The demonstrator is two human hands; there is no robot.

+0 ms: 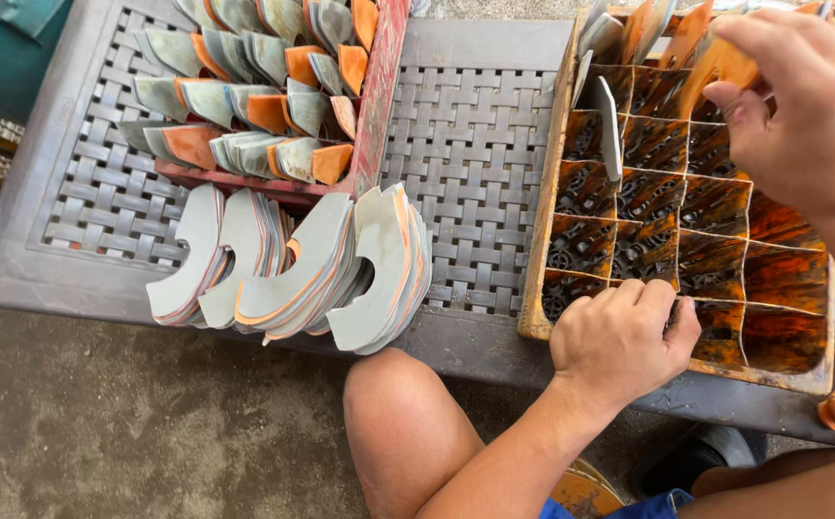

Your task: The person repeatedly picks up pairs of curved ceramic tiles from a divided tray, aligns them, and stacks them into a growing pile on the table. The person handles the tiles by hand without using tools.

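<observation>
Fingers point(663, 308) of our left hand point(619, 341) are curled tight over the near rim of the crate point(537, 250), gripping its edge w/ knuckles up. Our right hand point(807, 106) sits over the crate's far right cells, thumb and forefinger pinched on an orange piece point(720, 65) standing in a cell; the other fingers are loosely bent.

Crate is orange-stained, w/ thin dividers making a grid of square cells; near cells are bare, showing dark patterned bottoms. One grey-white piece point(610, 130) stands upright in a cell well left of our right hand; more flat pieces lean at the far edge.

Tabletop point(470, 135) is grey plastic w/ a basket-weave lattice. Left of the crate, well apart from both hands, lie fanned stacks of curved pieces point(288, 264), grey w/ orange edges. Behind them a red tray point(379, 106) holds rows of similar pieces, on edge.
</observation>
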